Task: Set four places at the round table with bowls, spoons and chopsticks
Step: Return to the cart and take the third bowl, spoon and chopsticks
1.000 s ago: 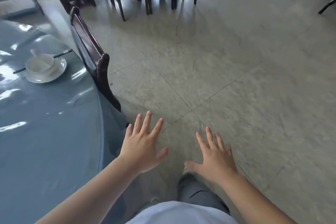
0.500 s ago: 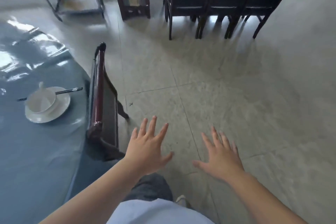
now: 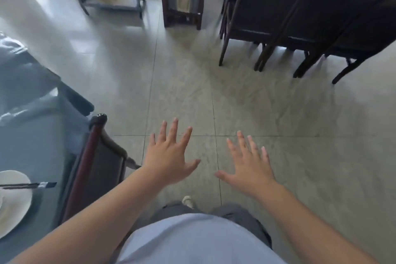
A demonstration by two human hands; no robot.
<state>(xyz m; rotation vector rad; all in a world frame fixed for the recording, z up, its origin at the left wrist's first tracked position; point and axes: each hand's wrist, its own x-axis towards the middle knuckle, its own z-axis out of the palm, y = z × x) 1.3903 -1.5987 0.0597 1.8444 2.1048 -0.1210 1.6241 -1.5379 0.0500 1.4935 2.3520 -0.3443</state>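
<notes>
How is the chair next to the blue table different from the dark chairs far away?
The chair by the table stands alone, tucked against the blue table; the dark chairs stand packed together on open floor. The near chair shows a reddish-brown frame with a rounded knob on top; the far ones look almost black and straight-edged. Both kinds look wooden with dark panels.

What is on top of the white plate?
A pair of dark chopsticks lies across the white plate on the blue table. The picture's edge cuts off most of the plate, so anything else there is hidden.
</notes>
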